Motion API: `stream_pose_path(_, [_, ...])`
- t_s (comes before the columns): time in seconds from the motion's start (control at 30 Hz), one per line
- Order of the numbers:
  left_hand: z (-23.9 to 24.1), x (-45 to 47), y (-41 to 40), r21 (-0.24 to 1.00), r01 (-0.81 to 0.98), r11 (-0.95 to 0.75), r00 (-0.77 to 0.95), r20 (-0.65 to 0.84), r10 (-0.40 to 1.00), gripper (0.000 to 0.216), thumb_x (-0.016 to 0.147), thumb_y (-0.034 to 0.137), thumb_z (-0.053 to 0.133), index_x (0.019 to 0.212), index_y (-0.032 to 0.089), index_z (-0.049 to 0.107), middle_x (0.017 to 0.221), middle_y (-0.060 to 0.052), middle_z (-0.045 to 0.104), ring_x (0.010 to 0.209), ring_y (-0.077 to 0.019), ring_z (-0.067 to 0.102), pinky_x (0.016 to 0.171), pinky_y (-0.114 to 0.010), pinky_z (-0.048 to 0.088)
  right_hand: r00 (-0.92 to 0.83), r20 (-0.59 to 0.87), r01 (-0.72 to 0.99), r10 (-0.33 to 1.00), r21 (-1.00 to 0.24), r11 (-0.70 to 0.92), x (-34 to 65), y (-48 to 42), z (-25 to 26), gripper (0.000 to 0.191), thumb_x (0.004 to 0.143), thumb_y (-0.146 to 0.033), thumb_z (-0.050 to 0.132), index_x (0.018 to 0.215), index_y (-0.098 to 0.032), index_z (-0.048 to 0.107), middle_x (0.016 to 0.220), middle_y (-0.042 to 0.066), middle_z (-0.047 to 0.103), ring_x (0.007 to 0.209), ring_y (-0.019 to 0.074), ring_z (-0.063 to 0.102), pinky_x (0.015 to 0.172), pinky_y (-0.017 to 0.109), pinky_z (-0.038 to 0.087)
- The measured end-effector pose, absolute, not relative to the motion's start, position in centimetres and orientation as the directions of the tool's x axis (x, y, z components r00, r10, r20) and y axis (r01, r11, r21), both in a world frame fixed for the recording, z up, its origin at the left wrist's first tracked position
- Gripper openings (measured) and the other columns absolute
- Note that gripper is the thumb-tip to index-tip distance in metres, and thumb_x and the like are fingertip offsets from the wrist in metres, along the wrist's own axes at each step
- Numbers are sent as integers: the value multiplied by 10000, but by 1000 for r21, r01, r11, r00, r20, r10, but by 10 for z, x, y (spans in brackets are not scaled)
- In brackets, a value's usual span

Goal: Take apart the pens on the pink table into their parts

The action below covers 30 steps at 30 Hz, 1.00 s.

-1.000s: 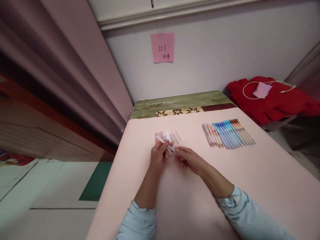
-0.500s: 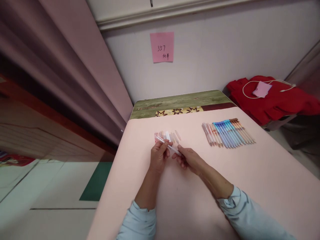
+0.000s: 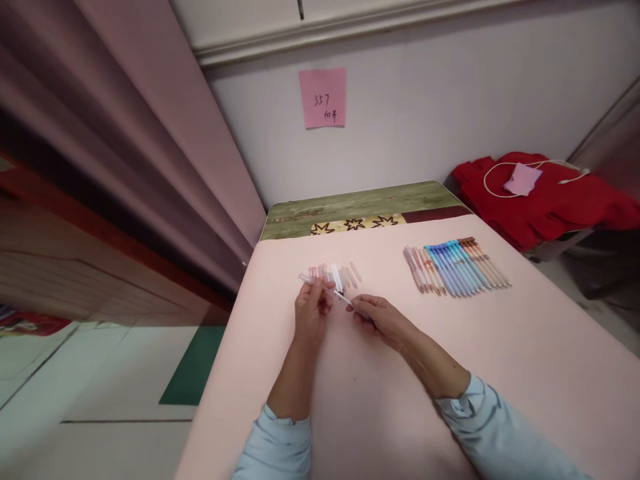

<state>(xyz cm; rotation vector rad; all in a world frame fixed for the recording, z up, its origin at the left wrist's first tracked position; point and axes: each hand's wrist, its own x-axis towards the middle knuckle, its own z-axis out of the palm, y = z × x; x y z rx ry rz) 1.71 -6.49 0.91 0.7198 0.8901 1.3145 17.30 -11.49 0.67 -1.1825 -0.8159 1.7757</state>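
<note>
My left hand (image 3: 311, 308) is closed around a pale, see-through pen barrel (image 3: 306, 278), which slants up to the left past the fingertips. A thin white pen refill (image 3: 342, 297) runs from the barrel's lower end to my right hand (image 3: 384, 319). The right thumb and fingers pinch its other end, and what else they cover is hidden. Just beyond the hands lie several small pen parts (image 3: 354, 271) in a short row, some clear and some white or pinkish. The left hand partly covers them.
At the right of the pink table covering (image 3: 400, 413) lies a row of pens (image 3: 453, 268) in pinkish, blue and brown tones. Behind it is a green wood-patterned strip (image 3: 370, 200). Red cloth (image 3: 555, 207) with a white cable is at the right. A curtain (image 3: 210, 133) hangs left.
My hands have drawn slightly apart, the left one shifting left with the barrel. A thin white refill now shows between them, where a single pen spanned both hands before.
</note>
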Motion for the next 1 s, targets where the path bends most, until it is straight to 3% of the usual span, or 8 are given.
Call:
stream_pose_path(0.13, [9, 4, -59, 911, -408, 56, -151, -128, 980, 391, 742, 521, 712, 796, 182, 525, 663, 26, 610, 445, -49, 426, 419, -190, 255, -88, -386, -353, 918, -850, -391, 178, -111, 4, 294, 732, -458, 686, 792, -182, 603, 620, -28, 572, 428, 48, 367, 384, 201, 145])
stream_pose_path(0.23, [7, -9, -55, 999, 1, 35, -290, -34, 956, 352, 754, 505, 690, 731, 201, 515, 529, 60, 487, 441, -80, 382, 470, -216, 276, 31, -359, -458, 933, -835, -306, 181, -108, 4, 324, 716, -473, 695, 815, -185, 585, 625, -33, 567, 411, 41, 339, 377, 206, 131])
stream_pose_path(0.33, [6, -20, -53, 869, 482, 112, -347, 72, 935, 245, 754, 439, 686, 741, 223, 570, 524, 30, 514, 539, -154, 478, 570, -256, 315, 69, -352, -506, 933, -819, -272, 182, -105, 3, 366, 702, -488, 719, 841, -176, 587, 620, -34, 555, 408, 37, 326, 383, 206, 130])
stream_pose_path(0.43, [5, -25, -52, 712, 676, 192, -344, 74, 936, 210, 772, 437, 653, 842, 241, 626, 635, -36, 625, 671, -243, 562, 611, -290, 302, 82, -356, -514, 931, -815, -267, 180, -105, 1, 379, 694, -492, 731, 834, -169, 591, 625, -30, 553, 417, 39, 337, 390, 206, 139])
stream_pose_path(0.6, [2, -24, -51, 624, 763, 168, -277, 81, 957, 322, 830, 520, 571, 942, 237, 677, 766, -108, 685, 761, -294, 592, 636, -313, 302, 80, -352, -497, 932, -825, -269, 178, -106, -1, 393, 699, -506, 726, 849, -165, 600, 627, -28, 561, 415, 40, 337, 395, 206, 145])
stream_pose_path(0.83, [6, -26, -54, 561, 808, 179, -259, 65, 964, 286, 919, 359, 435, 979, 247, 690, 845, -101, 700, 768, -266, 594, 637, -309, 332, 62, -362, -516, 930, -809, -280, 179, -107, -2, 340, 731, -450, 665, 903, -158, 625, 654, -15, 587, 440, 55, 352, 394, 208, 173])
stream_pose_path(0.9, [10, -23, -56, 602, 782, 158, -287, 123, 950, 285, 913, 344, 450, 1045, 236, 679, 799, -75, 685, 731, -236, 583, 643, -301, 348, 55, -363, -513, 930, -809, -286, 178, -107, 0, 318, 709, -388, 690, 923, -162, 626, 695, -10, 616, 462, 56, 378, 402, 202, 201])
stream_pose_path(1.0, [15, -7, -63, 809, 588, -21, -218, 183, 959, 280, 873, 400, 543, 1017, 206, 686, 650, -8, 600, 617, -167, 526, 625, -270, 369, 5, -314, -510, 950, -817, -267, 175, -108, 1, 324, 703, -367, 736, 937, -169, 629, 807, 11, 670, 531, 60, 465, 451, 189, 294])
